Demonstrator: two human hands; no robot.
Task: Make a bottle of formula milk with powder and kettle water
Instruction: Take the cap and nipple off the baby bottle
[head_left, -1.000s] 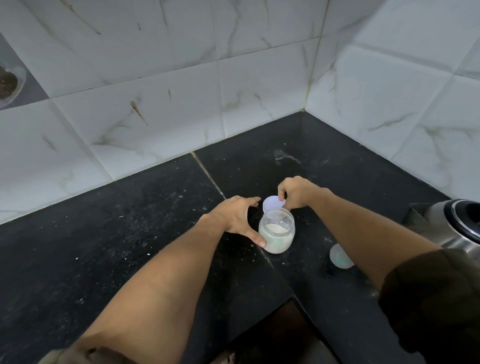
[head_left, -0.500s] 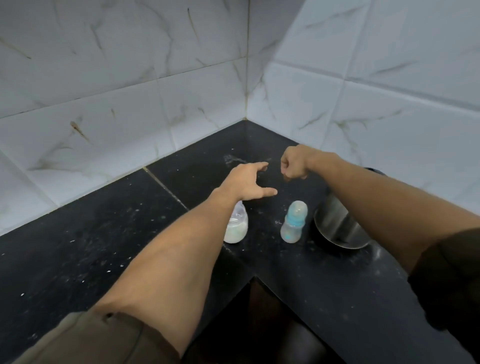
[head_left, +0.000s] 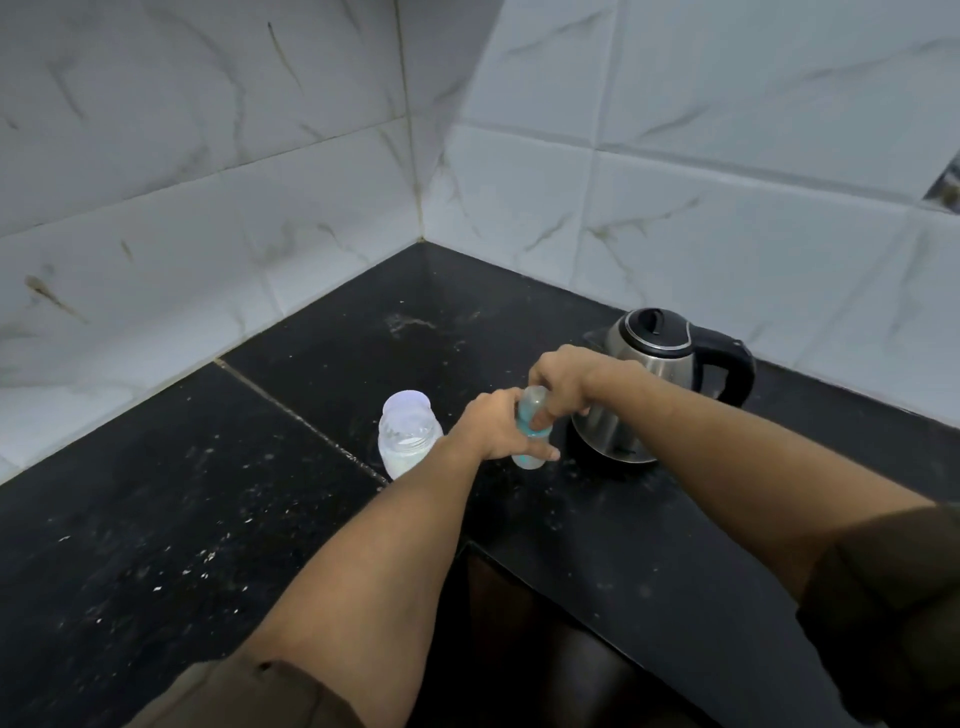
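The task looks to be at an early stage. The baby bottle (head_left: 531, 408) sits on the desk towards its back corner, between the open powder jar (head_left: 408, 441) and the lidded kettle (head_left: 654, 364). The left hand (head_left: 491, 428) has its fingers curled round the bottle's body. The right hand (head_left: 563, 379) grips its cap, probably to unscrew it. The bottle seems empty, so scooping powder, pouring water and shaking all remain.
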